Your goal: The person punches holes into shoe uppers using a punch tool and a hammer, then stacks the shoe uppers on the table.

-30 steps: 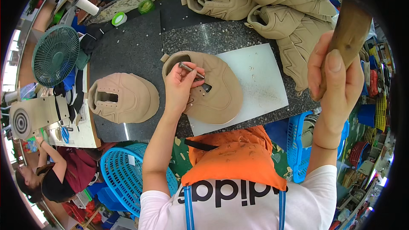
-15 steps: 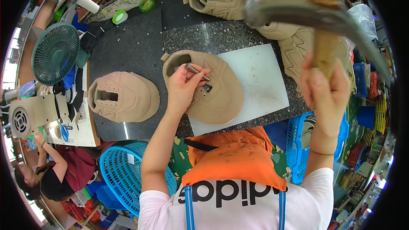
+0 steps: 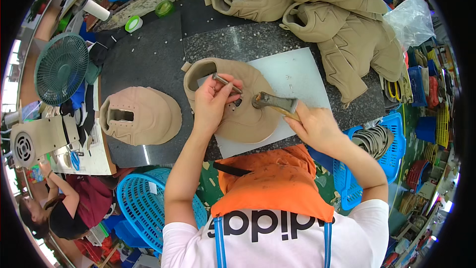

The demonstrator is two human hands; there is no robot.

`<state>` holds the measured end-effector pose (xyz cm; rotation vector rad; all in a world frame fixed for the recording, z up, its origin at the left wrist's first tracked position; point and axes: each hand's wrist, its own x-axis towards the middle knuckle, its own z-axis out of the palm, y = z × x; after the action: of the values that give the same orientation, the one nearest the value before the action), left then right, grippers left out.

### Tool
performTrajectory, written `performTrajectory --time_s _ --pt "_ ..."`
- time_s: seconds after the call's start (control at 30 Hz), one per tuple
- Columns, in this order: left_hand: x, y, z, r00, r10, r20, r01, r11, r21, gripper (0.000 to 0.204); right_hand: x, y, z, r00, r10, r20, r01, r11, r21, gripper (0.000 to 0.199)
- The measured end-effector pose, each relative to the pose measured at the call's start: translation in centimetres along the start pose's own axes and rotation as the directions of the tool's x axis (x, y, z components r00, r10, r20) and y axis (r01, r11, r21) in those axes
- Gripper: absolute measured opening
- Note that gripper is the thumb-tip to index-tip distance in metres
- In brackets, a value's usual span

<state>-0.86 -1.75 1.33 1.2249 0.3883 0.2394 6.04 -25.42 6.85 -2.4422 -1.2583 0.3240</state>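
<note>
A tan shoe upper [image 3: 248, 114] lies flat on a white cutting pad [image 3: 297, 77] on the dark stone bench. My left hand [image 3: 210, 101] pinches a metal punch [image 3: 225, 82], its tip on the upper. My right hand [image 3: 315, 126] grips the wooden handle of a hammer [image 3: 272, 101]; the steel head is low, just right of the punch and over the upper. A second tan upper [image 3: 141, 115] rests to the left on the bench.
Several tan uppers [image 3: 327, 15] are heaped at the back right beside a clear plastic bag [image 3: 409, 20]. A green fan [image 3: 60, 67] stands at left. Blue baskets [image 3: 141, 208] sit below the bench edge. Another person [image 3: 64, 203] sits at lower left.
My right hand has swung the hammer down from high at the right to the upper beside the punch. My left hand has kept the punch in place.
</note>
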Motion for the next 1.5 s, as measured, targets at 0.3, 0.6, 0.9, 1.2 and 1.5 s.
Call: performTrajectory --time_s 0.3,0.6,0.9,1.2,1.5 --pt "-0.6 -0.4 -0.6 0.998 -0.017 0.058 0.003 0.972 0.234 0.013 -0.1 -4.2 -9.3 0.817 0.244 -0.523 0.092 0.840 0.535 0.027" --pt "-1.3 0.0 1.3 0.958 0.200 0.208 -0.288 0.626 0.725 0.015 2.4 -2.8 -6.7 0.726 0.223 -0.651 0.379 0.660 0.649 0.028" --pt "-1.5 -0.9 0.9 0.919 0.309 0.245 -0.374 0.486 0.790 0.009 0.8 -3.6 -7.9 0.790 0.137 -0.597 0.403 0.617 0.676 0.028" --pt "-1.3 -0.8 0.4 0.965 0.261 0.026 -0.253 0.898 0.361 0.010 0.4 -1.0 -1.7 0.998 -0.048 -0.044 0.047 0.999 -0.017 0.026" --pt "-4.4 6.1 -7.0 0.988 0.035 0.153 -0.130 0.733 0.667 0.006 -0.3 0.7 3.2 0.983 0.181 -0.020 -0.164 0.924 0.345 0.024"
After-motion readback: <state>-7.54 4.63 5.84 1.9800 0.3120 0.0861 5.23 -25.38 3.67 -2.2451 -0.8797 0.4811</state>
